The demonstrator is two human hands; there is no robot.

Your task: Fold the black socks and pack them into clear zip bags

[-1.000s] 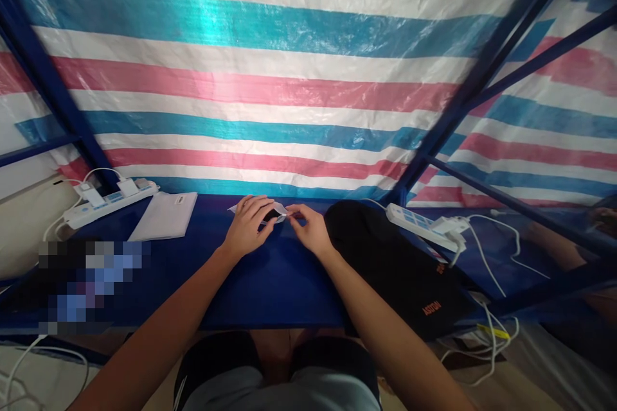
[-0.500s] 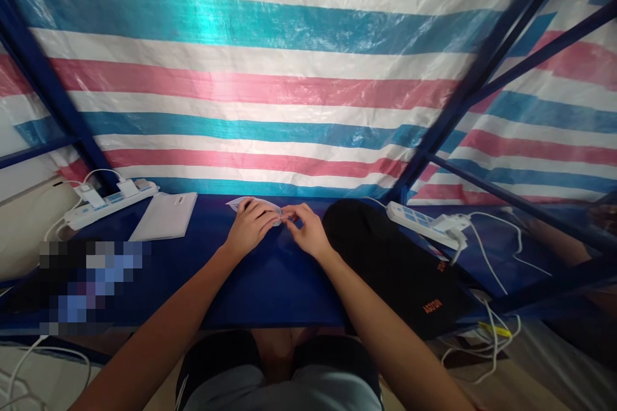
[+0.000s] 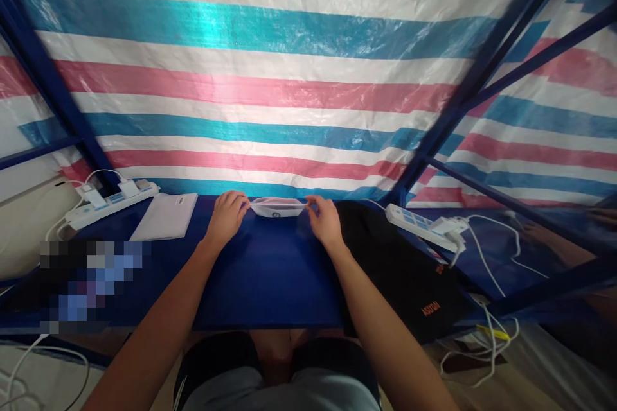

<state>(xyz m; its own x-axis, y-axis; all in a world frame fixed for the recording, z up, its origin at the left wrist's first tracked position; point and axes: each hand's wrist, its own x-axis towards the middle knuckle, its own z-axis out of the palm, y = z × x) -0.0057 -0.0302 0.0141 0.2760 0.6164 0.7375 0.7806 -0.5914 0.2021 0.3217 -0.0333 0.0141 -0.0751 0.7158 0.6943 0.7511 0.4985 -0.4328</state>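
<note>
Between my two hands, near the back edge of the blue desk (image 3: pixel 270 282), a thin white folded piece (image 3: pixel 278 210) is stretched out sideways. It looks like a shallow pouch, with a pale pinkish inside and a small dark round mark on its front. My left hand (image 3: pixel 226 217) pinches its left end with thumb and fingers. Its right end is pinched by my right hand (image 3: pixel 324 221). The exact kind of thing cannot be made out.
A white packet with a small label (image 3: pixel 166 216) lies to the left. Power strips with plugs stand at the left (image 3: pixel 113 202) and right (image 3: pixel 424 226). Black cloth with orange lettering (image 3: pixel 390 263) lies beside my right arm. Striped plastic sheeting (image 3: pixel 260 93) hangs behind the desk.
My hands have moved apart, the left one leftward and the right one slightly rightward. The white piece, partly covered by my fingers before, is now spread between them with its front showing.
</note>
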